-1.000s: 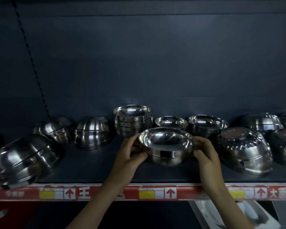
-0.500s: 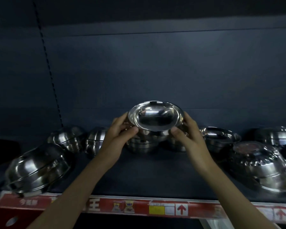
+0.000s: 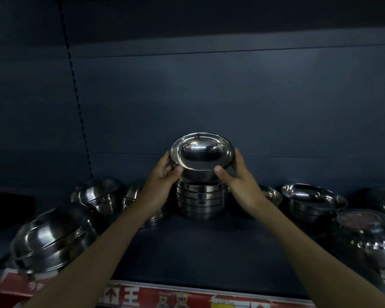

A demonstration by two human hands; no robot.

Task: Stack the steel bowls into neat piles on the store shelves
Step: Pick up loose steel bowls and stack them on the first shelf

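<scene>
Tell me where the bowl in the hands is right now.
Head view, centre: the bowl is gripped between the left hand and right hand, at the top of the middle stack of bowls.

I'm seeing a dark blue-grey back panel [image 3: 209, 96], a black slotted upright strip [image 3: 75, 85] running down its left. Dim light is falling on the dark shelf board [image 3: 198, 247] behind a red label rail [image 3: 176, 296].

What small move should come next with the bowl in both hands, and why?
Probably level it and lower it straight down: the bowl, gripped by the left hand and right hand, hangs tilted directly above the stack of bowls and looks not yet nested.
</scene>
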